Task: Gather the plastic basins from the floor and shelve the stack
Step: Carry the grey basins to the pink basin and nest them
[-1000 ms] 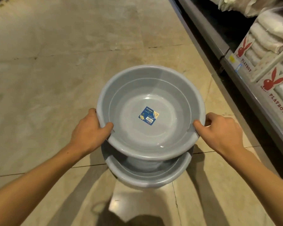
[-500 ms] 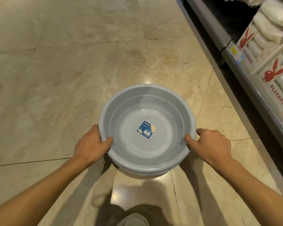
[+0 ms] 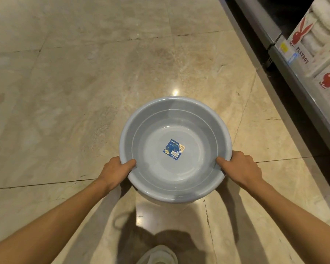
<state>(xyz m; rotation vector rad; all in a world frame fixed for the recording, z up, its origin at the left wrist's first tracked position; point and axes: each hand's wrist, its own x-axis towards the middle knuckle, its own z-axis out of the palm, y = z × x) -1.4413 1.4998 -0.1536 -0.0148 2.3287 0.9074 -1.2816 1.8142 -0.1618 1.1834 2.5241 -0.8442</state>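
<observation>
A round grey plastic basin with a blue label on its bottom sits nested in another grey basin, whose lower wall shows just beneath the near rim. The stack is low over the tiled floor. My left hand grips the left rim, thumb inside the basin. On the right rim my right hand holds the same way, thumb over the edge.
A metal shelf edge runs along the right, with boxed white towels on it and a dark gap below. Beige marble floor spreads ahead and to the left. My shoe shows at the bottom.
The top basin has come down into the lower one, so the two now sit nested. Both hands stayed on the rim and moved down with it.
</observation>
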